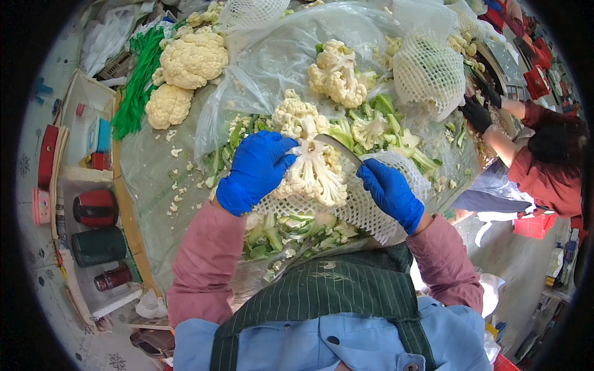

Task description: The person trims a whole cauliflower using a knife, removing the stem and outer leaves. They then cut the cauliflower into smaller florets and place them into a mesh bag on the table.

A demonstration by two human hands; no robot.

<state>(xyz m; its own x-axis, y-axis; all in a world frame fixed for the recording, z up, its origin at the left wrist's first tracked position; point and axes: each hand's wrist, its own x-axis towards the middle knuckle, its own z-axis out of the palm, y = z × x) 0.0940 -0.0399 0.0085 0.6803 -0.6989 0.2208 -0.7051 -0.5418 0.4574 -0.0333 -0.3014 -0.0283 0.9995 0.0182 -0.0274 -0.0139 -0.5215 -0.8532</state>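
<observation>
My left hand (255, 169), in a blue glove, has its thumb and fingers closed on the stem side of a cut cauliflower piece (318, 178). In my right hand (390, 192), gloved too, is a knife with a curved blade (341, 149). Its tip reaches the stem where the piece meets another cauliflower part (297, 113). Under the piece lies a white foam mesh sleeve (366, 208). Trimmed green leaves and stalks (274, 234) are scattered in front of and behind it.
Whole cauliflower heads (192, 58) and a bundle of green ties (139, 83) are at the left. A cut cauliflower (336, 74) rests on clear plastic film (264, 60). Beyond stands a netted cauliflower (429, 74). At right, a co-worker's black-gloved hand (477, 113) is over the table.
</observation>
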